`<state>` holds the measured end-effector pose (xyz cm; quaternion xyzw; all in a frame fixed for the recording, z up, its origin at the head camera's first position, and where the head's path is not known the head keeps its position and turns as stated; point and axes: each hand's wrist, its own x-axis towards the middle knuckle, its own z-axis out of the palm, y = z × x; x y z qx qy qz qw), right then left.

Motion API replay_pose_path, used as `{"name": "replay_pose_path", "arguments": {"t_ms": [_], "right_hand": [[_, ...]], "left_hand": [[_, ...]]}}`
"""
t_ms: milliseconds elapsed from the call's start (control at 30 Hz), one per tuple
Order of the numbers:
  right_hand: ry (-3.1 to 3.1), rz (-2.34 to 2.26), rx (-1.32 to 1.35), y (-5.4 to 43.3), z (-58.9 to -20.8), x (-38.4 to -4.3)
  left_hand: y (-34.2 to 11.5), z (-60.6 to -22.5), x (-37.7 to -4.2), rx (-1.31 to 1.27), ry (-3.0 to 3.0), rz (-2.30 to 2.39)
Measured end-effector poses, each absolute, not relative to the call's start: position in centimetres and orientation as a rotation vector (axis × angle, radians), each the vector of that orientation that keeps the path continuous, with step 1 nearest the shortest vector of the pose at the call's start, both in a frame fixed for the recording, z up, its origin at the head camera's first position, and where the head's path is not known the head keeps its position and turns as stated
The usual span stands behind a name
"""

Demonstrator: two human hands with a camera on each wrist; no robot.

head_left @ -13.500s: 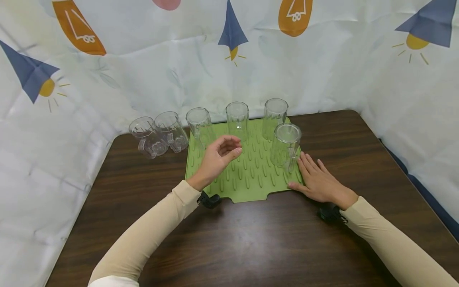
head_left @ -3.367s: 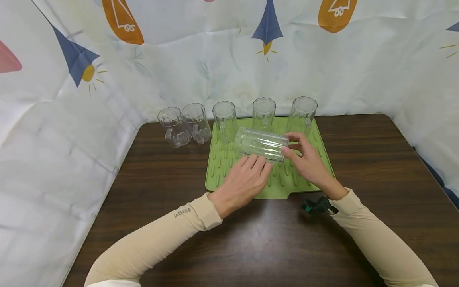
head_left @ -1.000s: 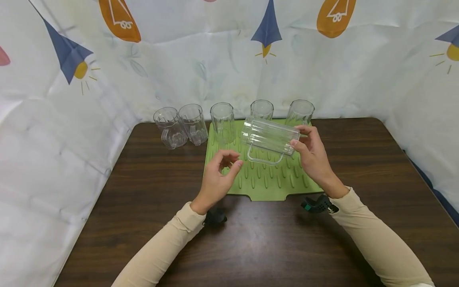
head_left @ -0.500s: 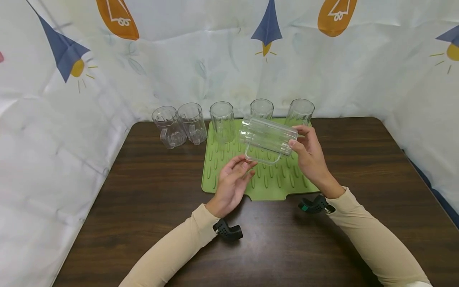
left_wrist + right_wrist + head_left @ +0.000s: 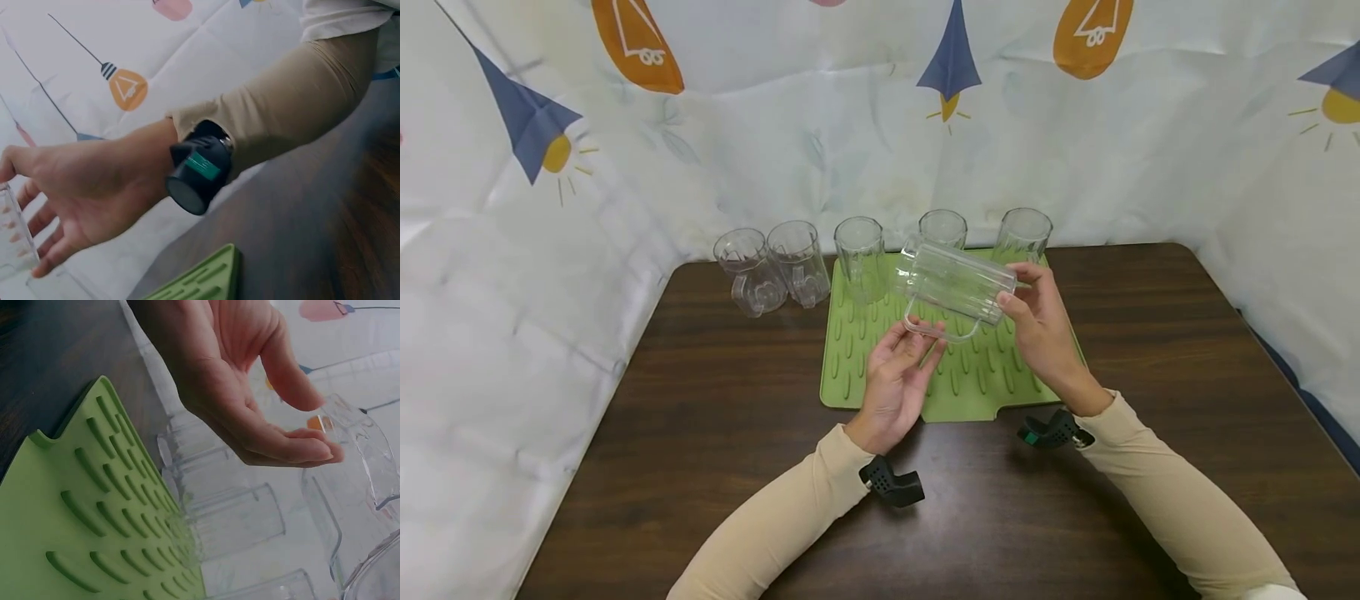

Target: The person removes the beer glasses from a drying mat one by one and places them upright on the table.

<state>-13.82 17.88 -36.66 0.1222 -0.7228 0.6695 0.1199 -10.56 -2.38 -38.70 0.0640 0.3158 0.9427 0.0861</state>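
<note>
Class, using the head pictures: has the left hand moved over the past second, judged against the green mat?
Yes. Against the green mat, the left hand has moved rightward, to the handle of the tilted mug.

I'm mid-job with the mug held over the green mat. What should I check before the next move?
1. Right hand pinching one end of the mug: ok.
2. Left hand firmly gripping the handle: cannot tell; its fingers are at it, but firmness doesn't show.
3. Mug upright: not ok; it lies nearly sideways in the air.
4. Mug lifted off the green mat: ok, by the right wrist view.
5. Mug clear of the back row of three glasses: cannot tell; it overlaps the middle one in the head view.
6. Two spare mugs out of the way: ok; they stand left of the mat.
</note>
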Motion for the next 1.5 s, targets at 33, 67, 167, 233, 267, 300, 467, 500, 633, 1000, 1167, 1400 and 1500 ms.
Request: {"name": "replay_pose_path", "arguments": {"t_ms": [33,67,167,233,267,300,467,500,633,1000,1167,1400,1500], "right_hand": [[-2.106,1.960,0.358,17.8,-36.7,-13.8],[-2.105,1.958,0.358,17.8,-36.7,-13.8],[-2.097,1.965,0.356,17.7,-36.7,-13.8],[-2.088,1.973,0.355,17.6,-36.7,-13.9],[-2.086,1.972,0.352,17.6,-36.6,-13.9],[-2.085,1.973,0.347,17.6,-36.6,-13.9],[-2.104,1.954,0.328,17.6,-36.2,-14.0],[-2.109,1.950,0.323,17.6,-36.2,-14.0],[-2.113,1.936,0.317,17.6,-36.0,-14.0],[-2.121,1.912,0.333,17.6,-35.9,-14.2],[-2.162,1.911,0.304,17.6,-35.6,-14.0],[-2.217,1.876,0.305,17.5,-35.0,-13.8],[-2.239,1.857,0.314,17.5,-34.6,-13.8]], "left_hand": [[-2.3,-38.6,-10.6,0.191,0.932,2.821],[-2.3,-38.5,-10.6,0.190,0.924,2.832],[-2.2,-38.2,-10.6,0.185,0.905,2.861],[-2.1,-37.9,-10.6,0.181,0.893,2.872],[-2.1,-37.8,-10.6,0.179,0.881,2.877],[-2.0,-37.8,-10.6,0.181,0.873,2.879],[-1.6,-37.4,-10.7,0.194,0.832,2.898],[-1.5,-37.4,-10.8,0.196,0.829,2.901],[-1.2,-37.1,-10.7,0.188,0.824,2.911],[-0.8,-37.3,-10.7,0.235,0.809,2.920],[-0.7,-37.3,-10.7,0.253,0.799,2.929],[-0.7,-36.8,-10.6,0.262,0.770,2.961],[-0.7,-36.5,-10.6,0.254,0.749,2.983]]}}
